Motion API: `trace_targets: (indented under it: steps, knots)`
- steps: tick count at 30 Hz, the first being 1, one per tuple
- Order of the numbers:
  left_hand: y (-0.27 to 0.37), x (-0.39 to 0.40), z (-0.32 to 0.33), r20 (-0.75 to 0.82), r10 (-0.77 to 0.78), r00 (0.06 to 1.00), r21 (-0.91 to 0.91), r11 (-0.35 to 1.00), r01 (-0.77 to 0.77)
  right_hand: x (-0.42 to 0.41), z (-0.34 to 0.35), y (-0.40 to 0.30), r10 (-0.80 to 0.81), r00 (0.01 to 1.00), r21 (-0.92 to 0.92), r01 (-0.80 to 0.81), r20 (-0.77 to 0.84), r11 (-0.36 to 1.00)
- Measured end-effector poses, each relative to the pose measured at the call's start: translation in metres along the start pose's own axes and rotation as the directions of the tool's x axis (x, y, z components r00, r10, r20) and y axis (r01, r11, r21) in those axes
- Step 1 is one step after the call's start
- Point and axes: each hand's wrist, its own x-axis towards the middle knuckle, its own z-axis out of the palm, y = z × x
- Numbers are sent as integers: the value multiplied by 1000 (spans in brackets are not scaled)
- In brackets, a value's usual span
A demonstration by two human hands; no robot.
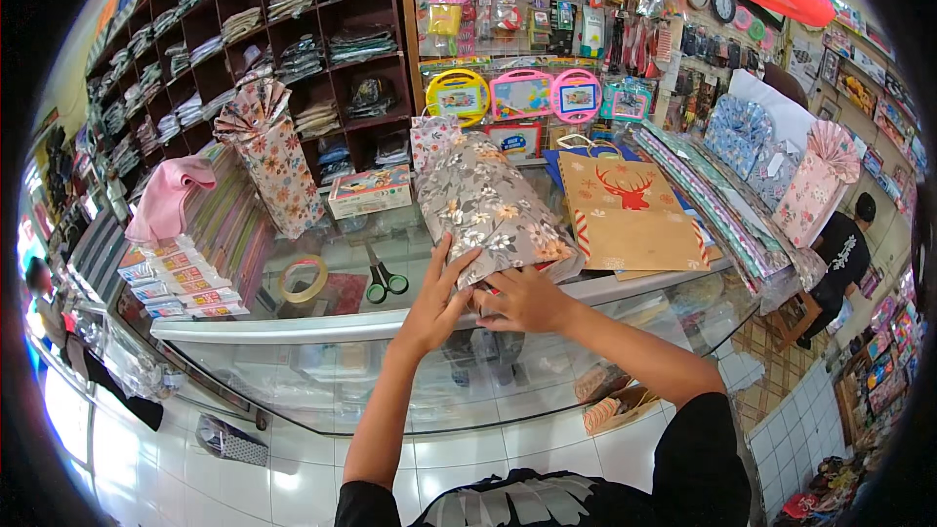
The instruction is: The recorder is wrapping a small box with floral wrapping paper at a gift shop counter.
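Note:
A package in grey floral wrapping paper [487, 212] lies on the glass counter before me, its near end at the counter's front edge. My left hand [438, 296] presses the left corner of that end, thumb and fingers on the paper. From the right, my right hand [523, 298] holds the paper at the same end, its fingers bent close to my left thumb. At the lower right of the package a strip of red and white shows beyond the paper. The fingers partly hide the near end.
Left of the package lie scissors [384, 274] and a tape roll [304, 279]. Stacked boxes [192, 274], a floral wrapped parcel [271, 161] and a small box [371, 191] stand farther left. Right are a reindeer paper bag [635, 212] and wrapping-paper sheets [721, 197]. A person [842, 256] is at far right.

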Motion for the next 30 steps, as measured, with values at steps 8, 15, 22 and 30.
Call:
trace_targets:
  steps: [8,15,22,30]
  knots:
    - [4,-4,9,-8,-26,1000,143,989,27,-22,-18,-1,-252,953,-29,251,-166,968]
    - [4,-4,9,-29,21,999,162,987,-17,-52,-20,-5,-89,985,-81,78,-146,994]
    - [1,-4,5,-1,-26,1000,97,995,26,-78,-27,-21,-209,935,59,235,-287,970]
    - [22,18,5,-40,-116,992,40,992,118,-98,-93,-71,251,877,703,129,-411,700]
